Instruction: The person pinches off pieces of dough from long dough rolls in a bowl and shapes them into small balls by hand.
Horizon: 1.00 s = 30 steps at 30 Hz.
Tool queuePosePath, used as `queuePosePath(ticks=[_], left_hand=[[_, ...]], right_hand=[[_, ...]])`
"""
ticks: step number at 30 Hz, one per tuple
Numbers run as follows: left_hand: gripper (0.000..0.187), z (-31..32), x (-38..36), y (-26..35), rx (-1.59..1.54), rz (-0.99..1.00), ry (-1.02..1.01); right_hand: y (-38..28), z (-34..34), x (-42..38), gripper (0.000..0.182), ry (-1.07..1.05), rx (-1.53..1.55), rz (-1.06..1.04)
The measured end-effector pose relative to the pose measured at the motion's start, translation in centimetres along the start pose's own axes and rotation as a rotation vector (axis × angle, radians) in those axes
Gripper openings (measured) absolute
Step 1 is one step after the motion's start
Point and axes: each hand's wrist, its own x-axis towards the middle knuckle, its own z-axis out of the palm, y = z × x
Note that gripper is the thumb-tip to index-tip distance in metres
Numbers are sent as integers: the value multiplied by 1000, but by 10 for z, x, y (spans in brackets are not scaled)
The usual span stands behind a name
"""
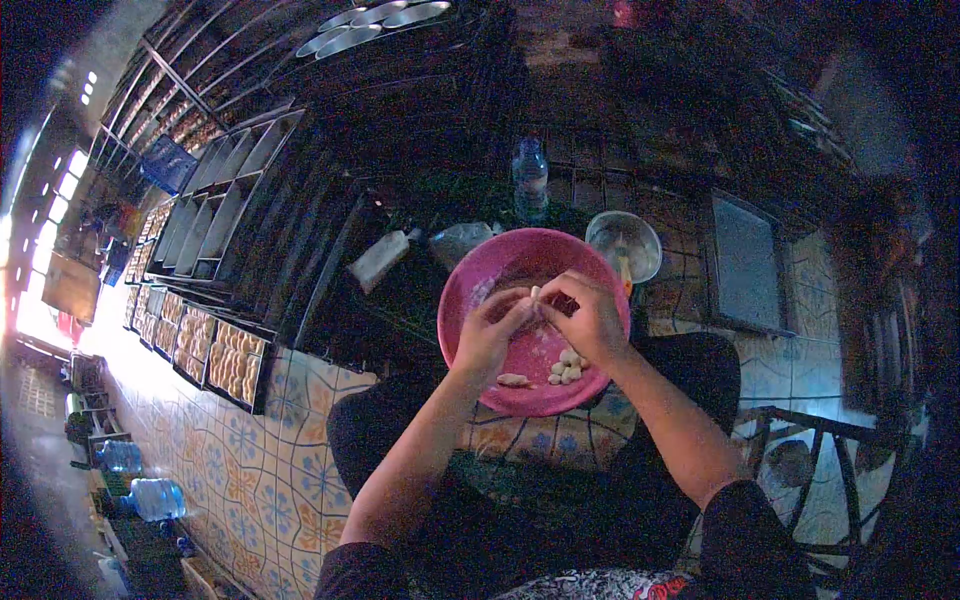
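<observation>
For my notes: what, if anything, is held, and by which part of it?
A small pale piece, between left hand and right hand; the pinched part is too small to tell.

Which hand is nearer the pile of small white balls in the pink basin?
Right. In this view, the right hand is just above the pile of white balls; the left hand is farther off, to its upper left.

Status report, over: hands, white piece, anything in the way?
Left hand and right hand pinching small white piece over pink basin. White lumps inside. Nothing visibly blocking.
</observation>
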Motion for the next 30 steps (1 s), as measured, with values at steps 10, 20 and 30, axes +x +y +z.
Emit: queuePosePath(ticks=[10, 20, 30], left_hand=[[20, 8, -9, 19, 436, 37, 4], [22, -13, 4, 11, 820, 244, 84], [21, 12, -15, 19, 436, -70, 149]], right_hand=[[-4, 2, -5, 30, -67, -49, 4], [2, 8, -5, 32, -20, -77, -97], [0, 16, -10, 30, 38, -262, -113]])
